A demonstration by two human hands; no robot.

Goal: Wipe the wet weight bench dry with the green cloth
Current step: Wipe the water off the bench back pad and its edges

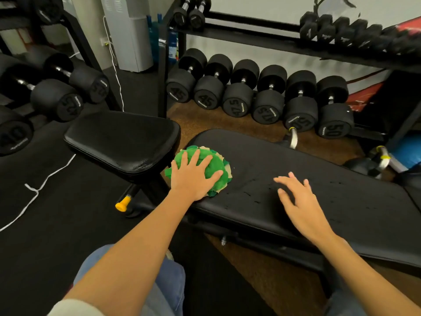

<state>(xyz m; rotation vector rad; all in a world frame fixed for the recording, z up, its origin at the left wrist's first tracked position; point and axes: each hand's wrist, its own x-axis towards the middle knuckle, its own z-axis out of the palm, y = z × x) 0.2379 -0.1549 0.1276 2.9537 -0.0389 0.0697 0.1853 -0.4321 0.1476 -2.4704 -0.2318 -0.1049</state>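
Your knees in blue jeans [159, 290] sit at the bottom of the view, and both bare forearms reach forward over the weight bench [319, 197]. Your left hand [193, 176] lies flat with its fingers spread, pressing the green cloth [218, 166] onto the near left end of the long back pad, right beside the gap to the seat pad [120, 140]. The cloth is bunched into a rounded heap under your palm, with paler patches showing at its edge. Your right hand [300, 201] is over the middle of the pad with its fingers loose and spread, gripping nothing; you cannot tell whether it touches the surface. Small water droplets [252, 195] dot the pad between your hands and off to the right. A yellow-tipped adjustment knob [123, 202] sticks out below the seat. Beyond the bench, a row of black dumbbells [257, 96] rests on the lower shelf of the rack [250, 39].
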